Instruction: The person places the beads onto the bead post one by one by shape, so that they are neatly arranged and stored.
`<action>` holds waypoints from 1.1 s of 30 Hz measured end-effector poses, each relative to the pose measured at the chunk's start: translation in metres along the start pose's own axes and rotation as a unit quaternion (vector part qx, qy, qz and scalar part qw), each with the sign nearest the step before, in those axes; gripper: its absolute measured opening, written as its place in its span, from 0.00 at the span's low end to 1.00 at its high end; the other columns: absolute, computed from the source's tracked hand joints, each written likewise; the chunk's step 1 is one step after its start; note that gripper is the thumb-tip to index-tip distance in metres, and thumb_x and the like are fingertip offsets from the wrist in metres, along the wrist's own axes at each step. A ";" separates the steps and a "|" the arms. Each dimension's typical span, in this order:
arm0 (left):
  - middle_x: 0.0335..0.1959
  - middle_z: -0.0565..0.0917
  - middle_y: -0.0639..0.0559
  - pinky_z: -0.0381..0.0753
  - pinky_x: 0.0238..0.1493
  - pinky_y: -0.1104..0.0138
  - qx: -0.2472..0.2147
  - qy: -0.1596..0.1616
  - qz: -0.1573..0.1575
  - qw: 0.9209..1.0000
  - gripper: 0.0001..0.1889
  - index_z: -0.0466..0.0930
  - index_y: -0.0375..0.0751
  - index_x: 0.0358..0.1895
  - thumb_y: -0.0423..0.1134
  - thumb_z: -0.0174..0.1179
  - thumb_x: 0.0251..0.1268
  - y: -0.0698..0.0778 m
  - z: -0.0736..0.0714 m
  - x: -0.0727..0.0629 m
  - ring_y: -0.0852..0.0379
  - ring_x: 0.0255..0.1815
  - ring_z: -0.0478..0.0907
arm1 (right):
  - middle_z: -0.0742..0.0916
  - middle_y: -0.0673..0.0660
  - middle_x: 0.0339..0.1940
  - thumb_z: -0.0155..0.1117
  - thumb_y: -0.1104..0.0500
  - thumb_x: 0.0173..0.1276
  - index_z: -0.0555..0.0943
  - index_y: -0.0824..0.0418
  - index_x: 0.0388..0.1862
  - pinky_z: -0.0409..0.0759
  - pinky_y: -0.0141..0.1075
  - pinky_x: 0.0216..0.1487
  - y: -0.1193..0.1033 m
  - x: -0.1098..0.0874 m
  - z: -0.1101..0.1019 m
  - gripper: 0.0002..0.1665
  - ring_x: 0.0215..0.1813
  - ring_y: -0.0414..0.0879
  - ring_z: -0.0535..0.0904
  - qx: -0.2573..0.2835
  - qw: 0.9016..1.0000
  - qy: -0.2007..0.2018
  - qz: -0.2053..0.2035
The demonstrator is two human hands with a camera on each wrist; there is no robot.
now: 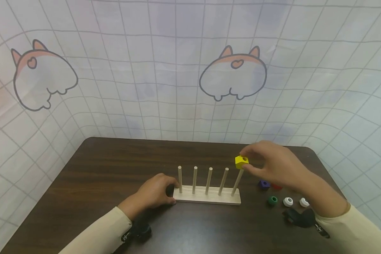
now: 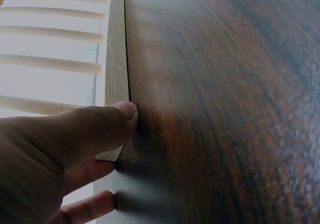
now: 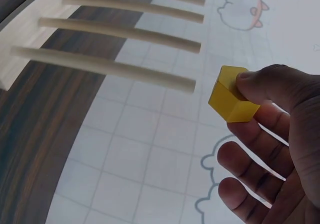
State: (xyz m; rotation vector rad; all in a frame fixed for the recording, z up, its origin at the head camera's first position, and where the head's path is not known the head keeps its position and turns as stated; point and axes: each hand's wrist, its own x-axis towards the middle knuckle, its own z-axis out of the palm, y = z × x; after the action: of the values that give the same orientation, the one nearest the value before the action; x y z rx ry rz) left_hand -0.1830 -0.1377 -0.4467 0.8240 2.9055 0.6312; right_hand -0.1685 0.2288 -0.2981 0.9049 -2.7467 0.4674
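Observation:
A pale wooden peg stand with several upright pegs stands on the dark table. My left hand grips the left end of its base, and in the left wrist view the thumb lies on the base's long edge. My right hand pinches a yellow block-shaped bead between thumb and fingers, over the rightmost peg. In the right wrist view a small gap separates the bead from the peg's tip. The bead's hole shows on top in the head view.
Right of the stand lie a purple bead, a partly hidden red bead, a green bead and two white beads. A patterned curtain hangs behind the table.

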 end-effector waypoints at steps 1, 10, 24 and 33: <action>0.45 0.87 0.53 0.80 0.51 0.52 0.000 0.001 0.001 1.000 0.22 0.87 0.49 0.46 0.43 0.82 0.44 0.000 0.000 0.000 0.48 0.51 0.80 | 0.88 0.48 0.47 0.78 0.52 0.62 0.86 0.53 0.50 0.83 0.50 0.47 -0.001 0.002 0.001 0.18 0.48 0.48 0.85 0.001 1.000 0.001 -0.004; 0.45 0.86 0.53 0.80 0.50 0.52 -0.001 -0.004 -0.007 1.000 0.22 0.87 0.49 0.46 0.43 0.82 0.44 -0.001 0.000 -0.001 0.48 0.51 0.80 | 0.88 0.47 0.45 0.78 0.55 0.62 0.86 0.54 0.49 0.83 0.47 0.46 -0.011 0.014 0.007 0.17 0.47 0.46 0.84 0.023 0.999 0.012 -0.039; 0.45 0.86 0.53 0.80 0.48 0.52 -0.005 -0.001 -0.010 1.000 0.22 0.87 0.51 0.45 0.43 0.82 0.44 -0.003 0.002 0.000 0.49 0.51 0.80 | 0.88 0.47 0.46 0.78 0.55 0.62 0.87 0.55 0.49 0.82 0.48 0.51 -0.026 0.034 0.020 0.17 0.50 0.47 0.84 0.043 0.998 -0.005 -0.044; 0.45 0.86 0.54 0.80 0.47 0.52 -0.004 -0.003 -0.008 1.000 0.22 0.87 0.51 0.46 0.44 0.82 0.44 -0.004 0.002 0.001 0.49 0.51 0.79 | 0.88 0.46 0.45 0.78 0.54 0.61 0.86 0.55 0.49 0.82 0.45 0.47 -0.033 0.042 0.028 0.18 0.46 0.43 0.83 0.049 0.998 -0.007 -0.042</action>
State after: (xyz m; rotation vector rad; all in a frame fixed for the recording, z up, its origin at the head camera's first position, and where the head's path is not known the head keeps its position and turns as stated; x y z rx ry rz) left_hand -0.1856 -0.1398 -0.4500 0.7986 2.8992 0.6356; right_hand -0.1846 0.1707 -0.3039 1.0477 -2.7058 0.5870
